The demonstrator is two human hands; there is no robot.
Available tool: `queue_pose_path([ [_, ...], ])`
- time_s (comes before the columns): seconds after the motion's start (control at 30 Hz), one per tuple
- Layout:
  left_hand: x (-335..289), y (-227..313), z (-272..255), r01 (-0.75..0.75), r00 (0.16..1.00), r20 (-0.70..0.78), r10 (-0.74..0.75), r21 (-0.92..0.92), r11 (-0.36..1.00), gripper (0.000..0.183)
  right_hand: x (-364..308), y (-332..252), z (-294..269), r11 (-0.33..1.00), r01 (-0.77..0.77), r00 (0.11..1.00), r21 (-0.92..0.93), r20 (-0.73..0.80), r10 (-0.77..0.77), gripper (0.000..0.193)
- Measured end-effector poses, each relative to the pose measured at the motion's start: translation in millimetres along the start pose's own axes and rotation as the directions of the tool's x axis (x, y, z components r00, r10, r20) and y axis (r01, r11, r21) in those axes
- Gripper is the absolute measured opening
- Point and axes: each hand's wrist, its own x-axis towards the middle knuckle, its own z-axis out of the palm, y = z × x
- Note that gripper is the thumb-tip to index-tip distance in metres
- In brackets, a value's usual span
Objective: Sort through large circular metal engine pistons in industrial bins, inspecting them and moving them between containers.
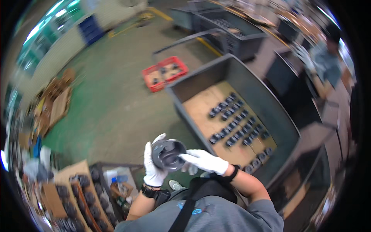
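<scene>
In front of my body I hold a dark grey, cup-shaped round part [169, 155], its hollow side turned up toward me. My left hand [153, 164], in a white glove, is wrapped round the part's left side with the thumb and fingers along its outer wall. My right hand [203, 160], also gloved in white, is closed at the right rim. Its leading fingertips reach over the edge into the hollow, and its other fingers are curled below. Whether a small tool is in those fingers is too blurred to make out.
A large grey bin [235, 116] holds rows of dark round parts on board. Beyond it lies a red crate [164, 73]. Shelves of similar parts [89, 198] stand at lower left, flattened cardboard [58, 104] at left. A co-worker [326, 63] is at the right.
</scene>
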Motion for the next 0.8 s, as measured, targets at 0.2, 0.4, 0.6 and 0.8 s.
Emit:
queue_pose_path([
  [0.2, 85.6, -115.5, 26.2, 0.139, 0.948, 0.184, -0.260, 0.493, 0.859, 0.056, -42.2, 98.2, -86.6, 0.977, 0.165, 0.885, 0.134, -0.458, -0.087, 0.036],
  [0.4, 206.5, -231.2, -11.6, -0.279, 0.941, 0.239, -0.241, 0.950, -0.144, 0.040, -110.6, 229.9, -164.3, 0.827, 0.059, 0.521, 0.560, -0.723, 0.453, 0.030],
  [0.6, 252.9, -270.2, -118.4, -0.318, 0.948, 0.247, -0.201, 0.709, -0.629, 0.031, -106.8, 396.1, -258.9, 0.640, 0.103, 0.176, 0.761, -0.647, 0.741, 0.022],
  [0.8, 256.3, -281.3, -97.7, -0.356, 0.906, 0.421, -0.049, 0.694, -0.625, 0.011, -80.3, 547.7, -348.0, 0.405, 0.183, 0.168, 0.896, -0.434, 0.885, 0.019],
])
